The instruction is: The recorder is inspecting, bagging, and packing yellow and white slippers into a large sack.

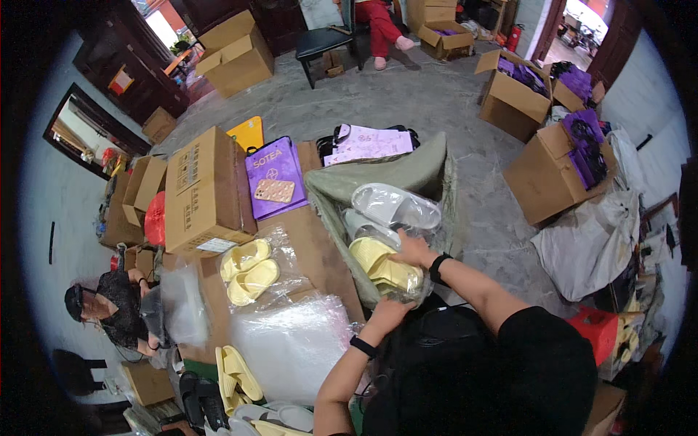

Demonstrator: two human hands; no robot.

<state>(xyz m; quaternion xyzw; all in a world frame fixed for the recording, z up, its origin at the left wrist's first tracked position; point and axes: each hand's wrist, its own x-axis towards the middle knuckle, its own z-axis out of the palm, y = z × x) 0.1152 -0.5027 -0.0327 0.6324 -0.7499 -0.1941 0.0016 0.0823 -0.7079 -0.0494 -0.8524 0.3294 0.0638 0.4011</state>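
A pair of yellow slippers in a clear plastic bag lies at the near end of an open grey-green sack. My right hand is on the far right side of this bagged pair, fingers bent over its edge. At the near end, my left hand grips the bag, its fingertips partly hidden. Just beyond, white slippers in clear plastic rest in the sack, with another pale pair partly covered. Another bagged yellow pair lies to the left on the cardboard-covered table.
A stack of clear plastic bags covers the near table, with loose yellow slippers beside it. A large carton stands left of a purple bag bearing a phone. Another person sits at left. Open cartons stand at right.
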